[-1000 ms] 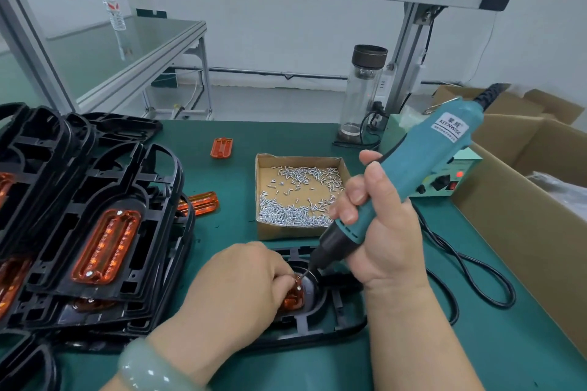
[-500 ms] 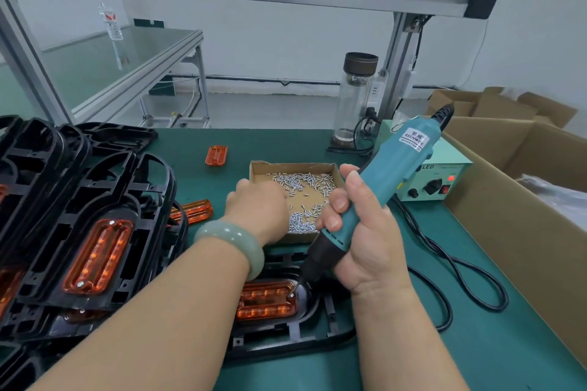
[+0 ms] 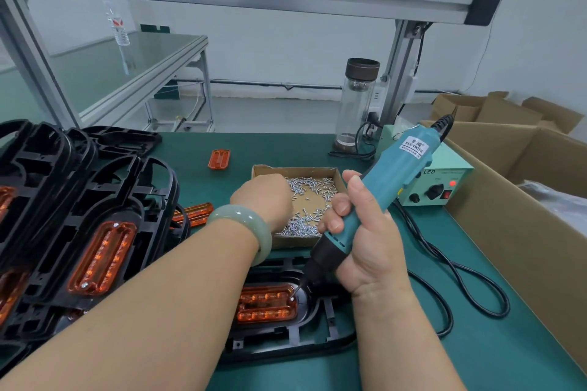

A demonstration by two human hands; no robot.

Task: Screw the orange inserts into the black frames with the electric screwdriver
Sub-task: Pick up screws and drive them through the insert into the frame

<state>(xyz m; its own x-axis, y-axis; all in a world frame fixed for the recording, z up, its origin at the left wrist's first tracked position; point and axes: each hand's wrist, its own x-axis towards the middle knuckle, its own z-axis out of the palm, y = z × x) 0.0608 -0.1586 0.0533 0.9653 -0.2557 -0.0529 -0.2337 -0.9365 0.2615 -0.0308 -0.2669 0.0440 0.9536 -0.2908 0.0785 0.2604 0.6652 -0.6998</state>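
Head view: right hand grips screwdriver on insert; left hand in screw box, grip hidden; unheld frame may slip.

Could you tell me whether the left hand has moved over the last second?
Yes. The left hand left the orange insert in the near black frame and now reaches forward into the cardboard screw box.

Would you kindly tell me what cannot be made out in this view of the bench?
Head view only:
Left hand: fingertips hidden behind its own back over the screw box; whether they pinch a screw is unclear.
Orange insert: left end hidden by the forearm.
Screwdriver: tip too small to tell if it sits in a screw.
Stack of black frames: cut off by the left edge.
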